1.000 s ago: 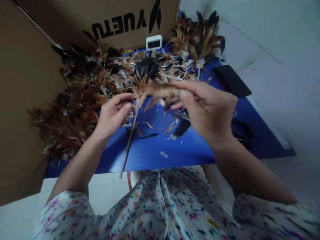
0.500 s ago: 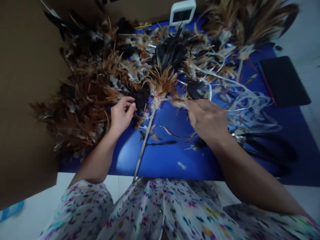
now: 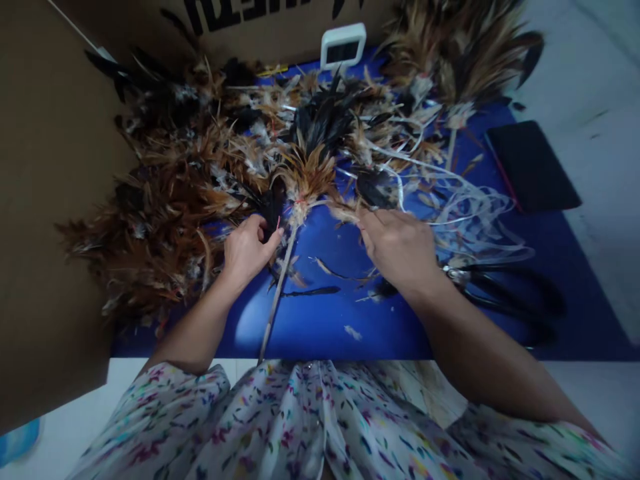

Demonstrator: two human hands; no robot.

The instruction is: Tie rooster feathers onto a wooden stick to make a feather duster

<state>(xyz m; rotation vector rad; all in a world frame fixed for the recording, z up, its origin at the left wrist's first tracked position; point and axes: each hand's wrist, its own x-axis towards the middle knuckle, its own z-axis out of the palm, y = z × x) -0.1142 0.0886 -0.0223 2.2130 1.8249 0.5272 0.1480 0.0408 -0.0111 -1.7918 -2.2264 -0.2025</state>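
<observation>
A thin stick (image 3: 277, 293) lies slanted on the blue table, its upper end ringed by a tuft of orange-brown feathers (image 3: 311, 172) with long black feathers (image 3: 320, 123) fanned above. Red thread binds the tuft at its base. Left of the stick, my left hand (image 3: 249, 252) is closed with thumb and fingers on the base of a small bundle of black feathers (image 3: 273, 202) tied with red thread. On the other side, my right hand (image 3: 397, 248) pinches a light brown feather bundle (image 3: 344, 210) that reaches toward the tuft; its fingertips are partly hidden.
Heaps of brown feathers (image 3: 155, 213) cover the table's left side. White plastic strips (image 3: 470, 207) lie tangled at right, above black-handled shears (image 3: 505, 287). Farther off are a black case (image 3: 537, 167), a finished-looking feather duster (image 3: 450, 53) and a white device (image 3: 343, 47). Cardboard (image 3: 55, 200) walls the left.
My left hand has come down and closed on the black feather bundle beside the stick. My right hand still holds the brown feathers. The whole view has shifted slightly.
</observation>
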